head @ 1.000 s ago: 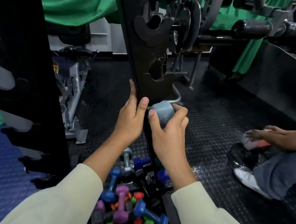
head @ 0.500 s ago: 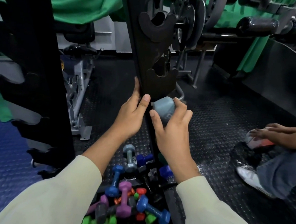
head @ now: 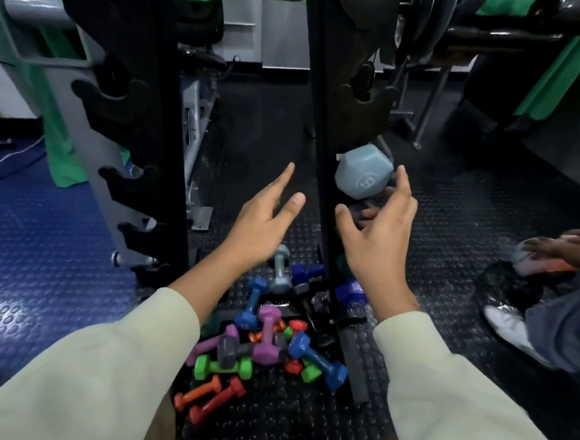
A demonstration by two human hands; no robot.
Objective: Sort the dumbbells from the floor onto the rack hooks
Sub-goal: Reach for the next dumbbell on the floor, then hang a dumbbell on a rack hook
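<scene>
A grey-blue hex dumbbell (head: 363,177) rests on a low hook of the black rack upright (head: 326,119), its end face turned toward me. My right hand (head: 376,239) hovers just below and beside it, fingers spread, holding nothing. My left hand (head: 265,214) is open too, left of the upright and off it. On the floor at the rack's foot lies a pile of small dumbbells: purple (head: 267,335), blue (head: 316,359), green (head: 223,366), orange (head: 197,393), red (head: 217,403), grey (head: 280,270).
A second black upright with empty hooks (head: 130,181) stands to the left. Another person sits on the studded floor at the right, hand (head: 561,245) and white shoe (head: 511,328) showing. Weight plates and a bench frame stand behind the rack.
My right hand has let go of the grey-blue dumbbell, which now sits on the rack hook. My left hand has come off the upright. Both hands have opened and drawn back.
</scene>
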